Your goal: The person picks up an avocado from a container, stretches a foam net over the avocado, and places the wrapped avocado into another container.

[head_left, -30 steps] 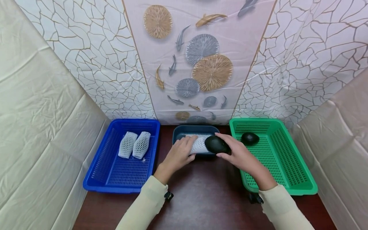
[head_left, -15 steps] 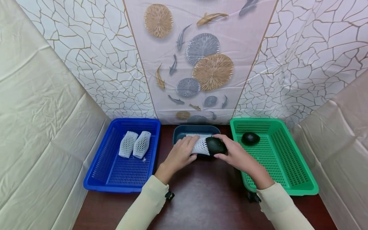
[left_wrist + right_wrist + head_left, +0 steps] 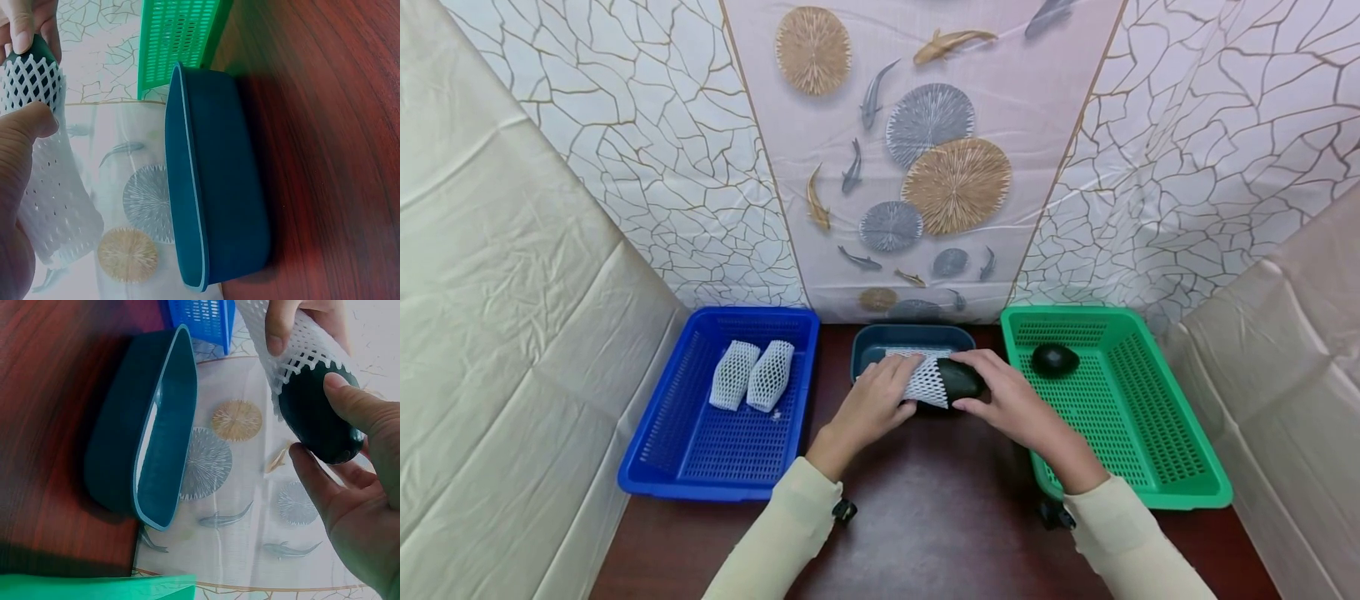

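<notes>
In the head view my left hand (image 3: 868, 406) holds a white foam net (image 3: 928, 385) over the dark teal tub. My right hand (image 3: 1009, 400) grips a smooth, dark green avocado (image 3: 962, 380) by its right end. The avocado's other end is inside the net, whose toothed edge circles it in the right wrist view. There, the right thumb lies on top of the avocado (image 3: 312, 415) and the fingers are beneath. In the left wrist view the left thumb presses on the net (image 3: 56, 194), and its far end hangs slack.
The teal tub (image 3: 880, 333) stands at the back middle of the brown table (image 3: 925, 517). At left, a blue basket (image 3: 715, 492) holds two white foam nets (image 3: 733, 375). At right, a green basket (image 3: 1187, 496) holds another dark avocado (image 3: 1055, 360). Patterned cloth walls enclose the table.
My right hand has moved left, pushing the avocado deeper into the foam net, so less of it shows. The left hand has stayed nearly still, holding the net.
</notes>
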Demonstrator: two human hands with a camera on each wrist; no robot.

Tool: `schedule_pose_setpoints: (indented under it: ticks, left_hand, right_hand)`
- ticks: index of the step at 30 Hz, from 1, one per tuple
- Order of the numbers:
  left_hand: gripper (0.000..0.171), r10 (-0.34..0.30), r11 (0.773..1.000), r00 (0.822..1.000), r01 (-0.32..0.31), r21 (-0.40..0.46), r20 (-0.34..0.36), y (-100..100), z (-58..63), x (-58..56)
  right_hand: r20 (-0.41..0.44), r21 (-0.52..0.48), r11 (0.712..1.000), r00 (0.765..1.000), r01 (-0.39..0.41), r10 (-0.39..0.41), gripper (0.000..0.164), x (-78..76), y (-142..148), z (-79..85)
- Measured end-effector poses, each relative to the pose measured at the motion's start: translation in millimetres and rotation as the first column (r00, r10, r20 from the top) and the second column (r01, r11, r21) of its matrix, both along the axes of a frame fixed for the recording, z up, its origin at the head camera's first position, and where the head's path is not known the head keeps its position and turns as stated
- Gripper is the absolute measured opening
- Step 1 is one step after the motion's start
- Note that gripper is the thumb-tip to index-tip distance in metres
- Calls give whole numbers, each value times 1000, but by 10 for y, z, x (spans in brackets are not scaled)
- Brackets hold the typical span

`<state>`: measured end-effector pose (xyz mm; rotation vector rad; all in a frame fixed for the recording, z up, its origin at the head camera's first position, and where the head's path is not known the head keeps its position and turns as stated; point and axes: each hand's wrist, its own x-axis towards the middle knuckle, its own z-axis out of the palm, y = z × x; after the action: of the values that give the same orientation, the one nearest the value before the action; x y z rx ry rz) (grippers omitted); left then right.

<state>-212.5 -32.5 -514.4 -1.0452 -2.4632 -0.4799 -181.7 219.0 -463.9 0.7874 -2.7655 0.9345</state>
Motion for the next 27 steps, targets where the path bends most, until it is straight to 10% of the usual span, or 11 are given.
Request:
schedule_pose_setpoints:
  ticks: [27]
  left_hand:
    - [88, -32, 998, 988, 22, 66, 150, 228, -80, 42]
  right_hand:
    - [-60, -67, 998, 998, 14, -18, 53, 50, -13, -106]
